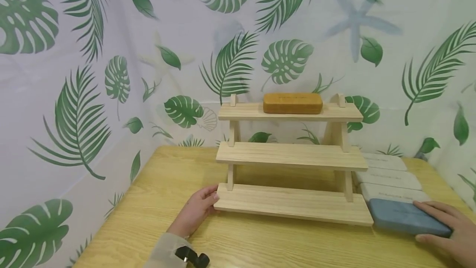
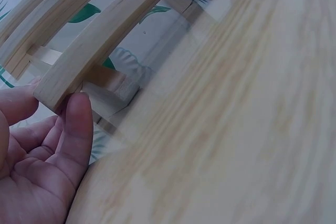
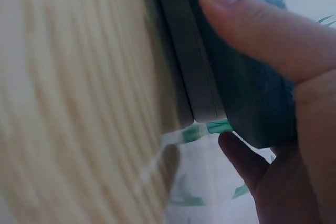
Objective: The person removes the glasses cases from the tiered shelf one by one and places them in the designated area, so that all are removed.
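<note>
A three-tier light wooden display stand (image 1: 290, 154) stands on the table. My left hand (image 1: 197, 208) pinches the left end of its lowest shelf (image 2: 84, 59), thumb and fingers on either side of the board's corner. At the right, my right hand (image 1: 451, 228) grips a blue glasses case (image 1: 407, 216) by its right end. In the right wrist view the thumb lies across the blue case (image 3: 252, 87), with other fingers at its far end and partly hidden. An orange glasses case (image 1: 292, 103) rests on the stand's top shelf.
Three pale glasses cases (image 1: 394, 180) lie in a row on the table, right of the stand and behind the blue one. The wooden table (image 1: 174, 168) meets leaf-printed cloth (image 1: 148, 73) at the back and left. A black strap (image 1: 191, 256) sits on the left sleeve.
</note>
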The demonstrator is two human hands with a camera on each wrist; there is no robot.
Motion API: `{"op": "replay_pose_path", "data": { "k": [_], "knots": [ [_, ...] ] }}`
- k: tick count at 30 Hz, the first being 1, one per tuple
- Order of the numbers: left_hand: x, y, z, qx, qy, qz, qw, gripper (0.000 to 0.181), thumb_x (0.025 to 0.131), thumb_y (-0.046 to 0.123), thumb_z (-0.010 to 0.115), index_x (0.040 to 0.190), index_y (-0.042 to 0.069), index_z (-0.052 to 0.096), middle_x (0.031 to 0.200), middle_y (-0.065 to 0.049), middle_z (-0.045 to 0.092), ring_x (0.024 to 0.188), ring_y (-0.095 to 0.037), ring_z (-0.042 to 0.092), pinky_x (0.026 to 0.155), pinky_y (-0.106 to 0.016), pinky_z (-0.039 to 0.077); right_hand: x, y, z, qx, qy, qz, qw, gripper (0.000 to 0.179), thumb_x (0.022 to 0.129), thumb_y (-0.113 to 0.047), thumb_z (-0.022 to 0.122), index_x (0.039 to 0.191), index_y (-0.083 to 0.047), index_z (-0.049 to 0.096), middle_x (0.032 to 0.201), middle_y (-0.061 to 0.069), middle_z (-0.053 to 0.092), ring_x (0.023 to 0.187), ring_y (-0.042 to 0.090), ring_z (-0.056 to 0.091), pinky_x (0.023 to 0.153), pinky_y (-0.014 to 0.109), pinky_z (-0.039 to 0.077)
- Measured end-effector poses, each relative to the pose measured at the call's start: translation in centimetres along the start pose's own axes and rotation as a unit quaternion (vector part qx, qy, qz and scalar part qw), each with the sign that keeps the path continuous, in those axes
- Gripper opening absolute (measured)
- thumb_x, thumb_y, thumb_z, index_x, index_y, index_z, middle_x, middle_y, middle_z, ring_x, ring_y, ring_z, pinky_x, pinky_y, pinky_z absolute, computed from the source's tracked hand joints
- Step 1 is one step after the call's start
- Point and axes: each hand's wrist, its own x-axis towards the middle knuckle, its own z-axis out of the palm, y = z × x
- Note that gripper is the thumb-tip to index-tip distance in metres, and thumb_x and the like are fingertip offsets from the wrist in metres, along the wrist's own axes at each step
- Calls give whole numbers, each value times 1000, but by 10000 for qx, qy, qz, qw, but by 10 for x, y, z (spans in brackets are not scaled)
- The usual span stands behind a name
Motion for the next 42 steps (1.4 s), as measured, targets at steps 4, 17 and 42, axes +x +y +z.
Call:
{"op": "replay_pose_path", "data": {
  "k": [4,17,42],
  "knots": [
    [0,0,-1,-22,-16,-41,10000,56,109,22,51,154,-6,33,139,-20,52,118,-28,58,89,-37,55,2,-1,1,-59,125,-73,9999,104,78,-40,88,157,1,33,138,35,35,117,60,34,87,73,32],
    [0,2,-1,44,-47,-10,10000,59,109,25,51,155,-5,31,144,-22,48,122,-30,57,91,-40,55,5,4,6,-64,-102,-257,9996,95,84,-35,83,155,4,33,146,39,27,126,67,26,89,76,30],
    [-3,2,2,-5,-2,-100,9999,57,109,23,51,154,-6,32,140,-22,52,121,-30,57,91,-39,54,4,-1,1,423,-847,-19,9955,86,96,-38,71,155,7,29,158,40,3,135,70,6,90,78,26]
  ]
}}
